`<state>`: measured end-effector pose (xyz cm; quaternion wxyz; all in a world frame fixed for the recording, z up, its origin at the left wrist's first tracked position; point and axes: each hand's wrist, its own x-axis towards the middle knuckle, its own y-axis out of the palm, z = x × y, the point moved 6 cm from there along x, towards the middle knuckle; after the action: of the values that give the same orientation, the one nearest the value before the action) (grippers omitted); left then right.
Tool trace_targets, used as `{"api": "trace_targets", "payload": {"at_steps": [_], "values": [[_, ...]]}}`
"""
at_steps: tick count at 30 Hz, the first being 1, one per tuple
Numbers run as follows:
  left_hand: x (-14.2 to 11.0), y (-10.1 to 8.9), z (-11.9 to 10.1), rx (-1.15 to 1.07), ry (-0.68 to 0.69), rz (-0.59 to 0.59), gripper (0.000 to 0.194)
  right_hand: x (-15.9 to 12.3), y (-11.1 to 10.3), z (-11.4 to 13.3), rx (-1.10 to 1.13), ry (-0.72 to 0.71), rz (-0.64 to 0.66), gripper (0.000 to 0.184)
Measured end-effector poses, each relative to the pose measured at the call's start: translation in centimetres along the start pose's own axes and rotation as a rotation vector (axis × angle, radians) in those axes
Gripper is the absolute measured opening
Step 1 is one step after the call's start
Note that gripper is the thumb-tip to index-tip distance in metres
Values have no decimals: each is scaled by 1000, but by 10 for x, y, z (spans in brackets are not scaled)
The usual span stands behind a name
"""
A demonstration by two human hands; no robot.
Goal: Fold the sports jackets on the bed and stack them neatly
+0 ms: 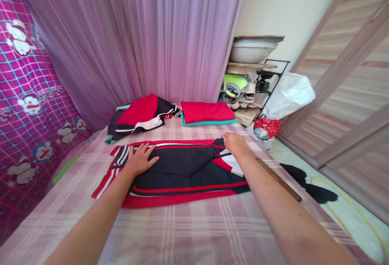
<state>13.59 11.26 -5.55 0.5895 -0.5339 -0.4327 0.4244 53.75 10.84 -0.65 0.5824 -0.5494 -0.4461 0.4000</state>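
Observation:
A dark track jacket (182,163) with red and white trim lies on the bed, folded lengthwise into a long strip. Its striped ribbed ends point left, and a white and red panel shows near its right end. Flat on the upper left part of the jacket rests my left hand (141,159), fingers spread. My right hand (235,143) is closed on the jacket's far right corner, with the fingertips partly hidden.
Behind the jacket are a loose pile of red and dark clothes (139,113) and a neatly folded red garment (209,112) over a teal one. A checked sheet (194,232) covers the bed. To the right stand a shoe rack (267,78) and bags (266,129).

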Motion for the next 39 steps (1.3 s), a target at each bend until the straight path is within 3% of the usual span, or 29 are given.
{"api": "trace_targets", "payload": {"at_steps": [5, 15, 22, 28, 31, 35, 37, 39], "values": [[0, 1, 1, -2, -3, -17, 65, 35, 16, -29, 43, 67, 95, 43], [0, -1, -1, 31, 2, -19, 63, 51, 37, -29, 30, -177, 239, 40], [1, -1, -1, 35, 11, -31, 63, 51, 21, -39, 29, -248, 140, 33], [1, 1, 0, 26, -2, -37, 64, 44, 27, -40, -20, 3, 63, 38], [1, 2, 0, 29, 0, -34, 64, 42, 33, -33, -21, 37, 100, 37], [1, 3, 0, 18, -6, -43, 63, 43, 22, -36, -23, 86, 83, 42], [1, 4, 1, 12, -8, -44, 63, 41, 12, -30, 8, 34, -12, 46], [2, 5, 1, 10, -9, -37, 64, 34, 9, -12, 64, -139, -97, 51]]}}
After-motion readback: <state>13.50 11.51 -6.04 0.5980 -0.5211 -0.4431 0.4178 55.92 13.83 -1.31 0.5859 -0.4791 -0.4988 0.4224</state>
